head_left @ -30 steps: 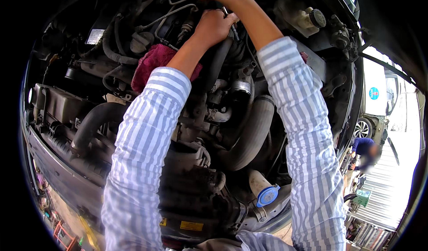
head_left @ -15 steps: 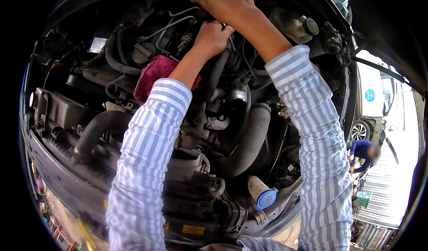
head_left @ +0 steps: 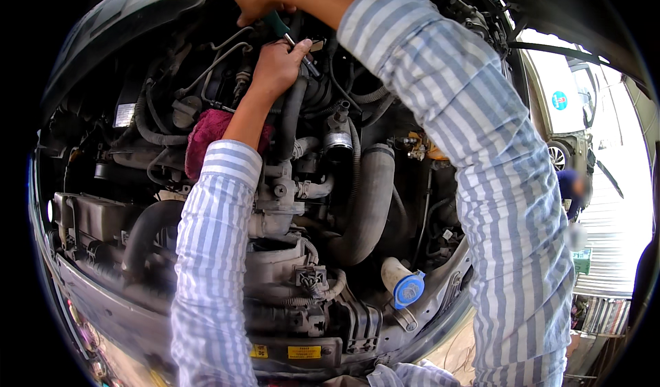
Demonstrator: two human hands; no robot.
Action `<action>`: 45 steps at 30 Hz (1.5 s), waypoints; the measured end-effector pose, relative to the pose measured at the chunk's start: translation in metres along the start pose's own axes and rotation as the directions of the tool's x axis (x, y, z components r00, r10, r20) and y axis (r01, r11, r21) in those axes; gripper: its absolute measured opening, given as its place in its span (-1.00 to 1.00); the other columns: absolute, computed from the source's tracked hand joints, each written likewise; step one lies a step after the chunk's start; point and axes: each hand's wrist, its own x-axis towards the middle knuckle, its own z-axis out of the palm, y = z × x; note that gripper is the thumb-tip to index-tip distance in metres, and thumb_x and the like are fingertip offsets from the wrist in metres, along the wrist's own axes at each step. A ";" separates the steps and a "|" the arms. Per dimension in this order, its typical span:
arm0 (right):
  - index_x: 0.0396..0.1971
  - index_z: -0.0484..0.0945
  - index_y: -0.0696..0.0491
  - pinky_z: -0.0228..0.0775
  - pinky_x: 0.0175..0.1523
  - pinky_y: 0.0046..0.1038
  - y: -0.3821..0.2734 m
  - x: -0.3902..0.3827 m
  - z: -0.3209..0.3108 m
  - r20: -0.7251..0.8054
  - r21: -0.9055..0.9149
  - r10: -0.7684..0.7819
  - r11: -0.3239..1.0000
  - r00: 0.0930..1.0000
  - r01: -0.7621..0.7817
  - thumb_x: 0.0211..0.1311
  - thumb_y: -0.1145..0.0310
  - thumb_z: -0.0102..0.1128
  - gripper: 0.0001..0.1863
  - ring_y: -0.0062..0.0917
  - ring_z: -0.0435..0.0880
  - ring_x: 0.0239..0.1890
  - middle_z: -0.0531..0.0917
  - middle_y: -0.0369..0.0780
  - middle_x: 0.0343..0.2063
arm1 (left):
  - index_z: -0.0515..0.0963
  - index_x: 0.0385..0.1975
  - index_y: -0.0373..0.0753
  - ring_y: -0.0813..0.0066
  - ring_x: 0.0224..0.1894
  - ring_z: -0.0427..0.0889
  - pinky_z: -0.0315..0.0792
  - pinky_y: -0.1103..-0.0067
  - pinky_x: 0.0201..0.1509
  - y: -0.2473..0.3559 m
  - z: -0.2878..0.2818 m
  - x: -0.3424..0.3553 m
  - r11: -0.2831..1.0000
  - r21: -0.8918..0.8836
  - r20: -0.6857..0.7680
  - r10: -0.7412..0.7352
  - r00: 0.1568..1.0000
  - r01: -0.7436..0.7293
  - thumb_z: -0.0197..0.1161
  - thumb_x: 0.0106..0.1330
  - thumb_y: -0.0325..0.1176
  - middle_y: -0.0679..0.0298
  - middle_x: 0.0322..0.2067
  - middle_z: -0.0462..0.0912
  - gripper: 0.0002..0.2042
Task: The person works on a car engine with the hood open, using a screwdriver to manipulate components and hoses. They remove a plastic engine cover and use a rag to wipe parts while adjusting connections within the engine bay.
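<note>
"Where the two hands meet, at the scene's far side, what is held?"

"A green-handled tool (head_left: 277,24), tilted, its metal shaft (head_left: 291,41) slanting near and right. The right hand (head_left: 258,0) appears closed about the handle's far part, partly hidden. The left hand (head_left: 275,70) keeps a narrow grip around the shaft."

"Is the tip engaged?"

"Cannot be determined. The shaft's near end shows just right of the left hand, close to a black hose (head_left: 292,114); no fastener is discernible there."

"Principal risk?"

"In my judgement, slippage. Loose left fingers, or force applied off the shaft's line, could let the tip skid and score that hose."

"Secondary findings?"

"Two. Should both grips slacken, the tool could drop among the hoses and prove awkward to recover. Also, a red cloth (head_left: 206,139) lies beneath the left forearm; the striped sleeve (head_left: 220,215) could drag it loose."
</note>
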 end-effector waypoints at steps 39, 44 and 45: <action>-0.02 0.74 -0.08 0.58 -0.07 -0.17 -0.011 0.011 -0.006 0.118 -0.181 -0.024 0.983 0.993 0.045 0.26 0.21 0.29 -0.69 -0.28 0.72 -0.12 0.76 -0.19 -0.08 | 0.72 -0.29 -0.41 0.20 -0.23 0.71 0.52 0.41 -0.03 -0.006 -0.001 0.003 0.995 0.024 0.054 0.098 0.994 -0.099 0.42 0.20 -0.20 0.03 -0.33 0.74 -0.67; 0.05 0.72 -0.16 0.58 -0.08 -0.14 -0.015 0.002 0.001 -0.037 -0.069 0.103 0.992 0.994 -0.106 0.26 0.21 0.29 -0.65 -0.30 0.72 -0.07 0.74 -0.22 -0.03 | 0.71 -0.29 -0.41 0.17 -0.17 0.70 0.52 0.40 0.01 -0.011 0.002 0.007 0.988 -0.041 0.040 0.152 0.988 -0.150 0.44 0.17 -0.25 0.02 -0.25 0.73 -0.70; -0.05 0.72 -0.08 0.58 -0.18 -0.20 -0.013 -0.002 0.001 -0.065 -0.013 0.068 0.998 0.996 -0.069 0.29 0.23 0.27 -0.73 -0.33 0.72 -0.19 0.74 -0.22 -0.16 | 0.71 -0.29 -0.41 0.16 -0.17 0.70 0.51 0.40 0.01 -0.012 0.001 0.007 0.987 -0.105 0.057 0.125 0.990 -0.119 0.44 0.16 -0.26 0.02 -0.24 0.73 -0.70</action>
